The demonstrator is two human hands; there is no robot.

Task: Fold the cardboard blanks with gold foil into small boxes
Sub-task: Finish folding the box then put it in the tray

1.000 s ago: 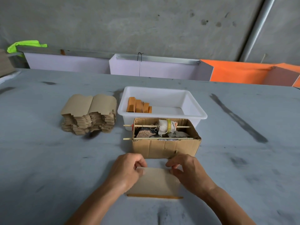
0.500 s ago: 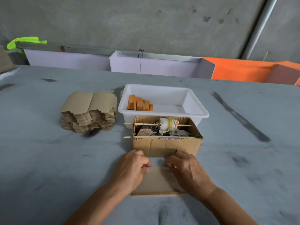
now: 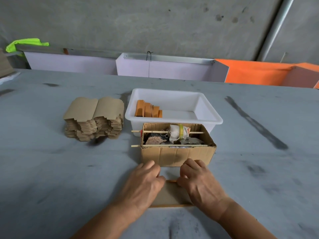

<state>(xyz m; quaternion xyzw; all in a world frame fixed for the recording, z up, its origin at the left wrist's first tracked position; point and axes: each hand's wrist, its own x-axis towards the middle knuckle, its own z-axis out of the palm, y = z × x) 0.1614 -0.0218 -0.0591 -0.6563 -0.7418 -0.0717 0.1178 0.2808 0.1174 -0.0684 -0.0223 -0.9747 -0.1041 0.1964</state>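
A brown cardboard blank lies flat on the grey table just in front of me, with a thin gold strip showing along its near and far edges. My left hand covers its left part and my right hand its right part. Both hands have their fingers curled over the blank's far edge and press it down. A tall stack of unfolded brown blanks stands at the left. Several orange-gold folded pieces stand in a white plastic tub.
An open corrugated cardboard box with two wooden sticks across its top and a cloth-wrapped roll inside stands right behind my hands, touching the tub's front. White and orange panels line the table's far edge below a concrete wall.
Both hands slid forward over the blank toward the cardboard box, and the blank's far part has gone down flat; less of its brown face shows between the hands.
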